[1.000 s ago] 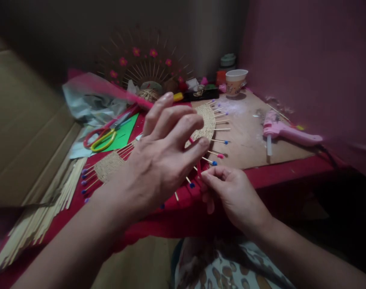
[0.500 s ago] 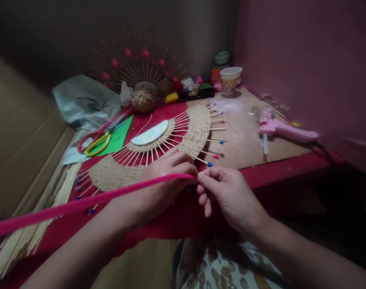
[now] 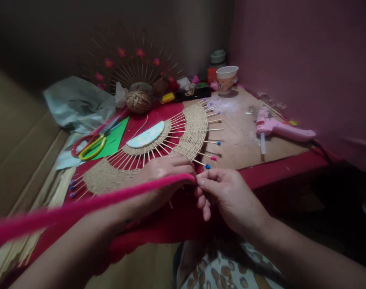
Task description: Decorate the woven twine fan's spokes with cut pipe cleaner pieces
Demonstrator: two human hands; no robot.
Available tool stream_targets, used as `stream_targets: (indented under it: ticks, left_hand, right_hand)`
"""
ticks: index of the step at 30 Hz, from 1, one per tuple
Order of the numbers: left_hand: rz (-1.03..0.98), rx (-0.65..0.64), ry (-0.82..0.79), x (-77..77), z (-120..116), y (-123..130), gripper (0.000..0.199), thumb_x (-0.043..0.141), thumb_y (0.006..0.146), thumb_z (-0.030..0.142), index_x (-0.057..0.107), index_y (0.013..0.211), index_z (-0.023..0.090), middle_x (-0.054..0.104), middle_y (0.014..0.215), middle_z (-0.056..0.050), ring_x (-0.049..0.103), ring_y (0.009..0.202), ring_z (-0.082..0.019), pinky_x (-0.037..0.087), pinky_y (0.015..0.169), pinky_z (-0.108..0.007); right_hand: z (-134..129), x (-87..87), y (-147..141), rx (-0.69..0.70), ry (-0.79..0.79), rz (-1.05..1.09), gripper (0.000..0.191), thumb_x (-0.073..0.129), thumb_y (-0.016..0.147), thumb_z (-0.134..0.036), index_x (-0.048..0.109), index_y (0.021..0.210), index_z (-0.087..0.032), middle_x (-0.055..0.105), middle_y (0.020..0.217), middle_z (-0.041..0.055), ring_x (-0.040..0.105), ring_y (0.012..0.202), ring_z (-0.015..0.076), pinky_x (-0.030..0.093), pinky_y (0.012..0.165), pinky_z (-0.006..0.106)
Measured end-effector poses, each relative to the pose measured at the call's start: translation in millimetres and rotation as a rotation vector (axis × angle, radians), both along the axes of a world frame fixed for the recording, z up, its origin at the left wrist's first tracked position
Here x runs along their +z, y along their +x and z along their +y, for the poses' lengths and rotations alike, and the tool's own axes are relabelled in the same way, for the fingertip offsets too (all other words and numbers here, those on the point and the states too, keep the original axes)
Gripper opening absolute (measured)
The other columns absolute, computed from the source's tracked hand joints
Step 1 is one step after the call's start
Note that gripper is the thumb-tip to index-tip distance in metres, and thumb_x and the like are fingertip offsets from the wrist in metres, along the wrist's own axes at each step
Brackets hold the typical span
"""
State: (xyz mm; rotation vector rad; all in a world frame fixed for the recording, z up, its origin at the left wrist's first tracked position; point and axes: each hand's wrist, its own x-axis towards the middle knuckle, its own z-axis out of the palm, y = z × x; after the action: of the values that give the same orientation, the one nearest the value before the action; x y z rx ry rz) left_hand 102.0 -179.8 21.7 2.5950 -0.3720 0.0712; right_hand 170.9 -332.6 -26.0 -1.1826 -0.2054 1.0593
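A fuzzy bright pink pipe cleaner (image 3: 119, 197) runs from the lower left across my left forearm to my fingertips. My right hand (image 3: 225, 186) pinches its end between thumb and index finger, the other fingers curled below. My left hand (image 3: 165, 170) is closed beside it over the fan's front edge; its fingertips, and what they grip, are hidden. Beneath lies a half-round woven fan (image 3: 195, 132) of thin sticks and tan cord, with a pale half-disc (image 3: 147, 135) at its centre. Several stick ends carry blue, purple or pink tips, such as a blue tip (image 3: 207, 166).
Scissors (image 3: 94, 146) lie on green paper (image 3: 115, 138) at left, beside crumpled pale wrapping (image 3: 77, 98). A twine ball (image 3: 138, 101) and a finished-looking flowered fan (image 3: 141, 66) are behind. A paper cup (image 3: 227, 80) and pink glue gun (image 3: 273, 128) stand on cardboard (image 3: 237, 154). Loose flat sticks (image 3: 61, 186) lie left.
The view has shifted slightly, so the table things sit further left. The pipe cleaner's loose end hangs lower and nearer. Both hands keep almost the same position, fingers together.
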Motion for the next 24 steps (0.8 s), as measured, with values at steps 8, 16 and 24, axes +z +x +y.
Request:
stream_targets:
  ticks: [8, 16, 24]
  left_hand:
    - [-0.058, -0.074, 0.159, -0.9, 2, 4, 0.038, 0.032, 0.096, 0.032, 0.064, 0.085, 0.015, 0.064, 0.091, -0.007, 0.057, 0.081, -0.015, 0.044, 0.072, -0.027]
    - [-0.042, -0.095, 0.138, -4.3, 5, 5, 0.035, 0.033, 0.097, 0.03, 0.061, 0.083, 0.015, 0.062, 0.087, -0.006, 0.055, 0.079, -0.014, 0.042, 0.069, -0.026]
    - [0.026, 0.017, 0.016, -0.9, 1, 13, 0.019, 0.051, 0.088, 0.018, 0.065, 0.076, 0.017, 0.061, 0.069, 0.003, 0.054, 0.06, -0.007, 0.039, 0.053, -0.017]
  right_hand:
    - [-1, 3.7, 0, 0.007, 0.017, 0.047, 0.02, 0.055, 0.08, -0.019, 0.053, 0.062, -0.013, 0.055, 0.048, -0.0022, 0.048, 0.032, 0.0066, 0.039, 0.031, 0.016]
    - [0, 4.5, 0, 0.0, -0.012, -0.005, 0.022, 0.051, 0.08, -0.014, 0.052, 0.058, -0.014, 0.054, 0.045, -0.0029, 0.047, 0.03, 0.0058, 0.036, 0.029, 0.014]
    - [3, 5.1, -6, -0.033, -0.182, -0.13, 0.022, 0.048, 0.083, -0.013, 0.051, 0.062, -0.015, 0.053, 0.044, -0.0051, 0.045, 0.027, 0.0051, 0.031, 0.028, 0.014]
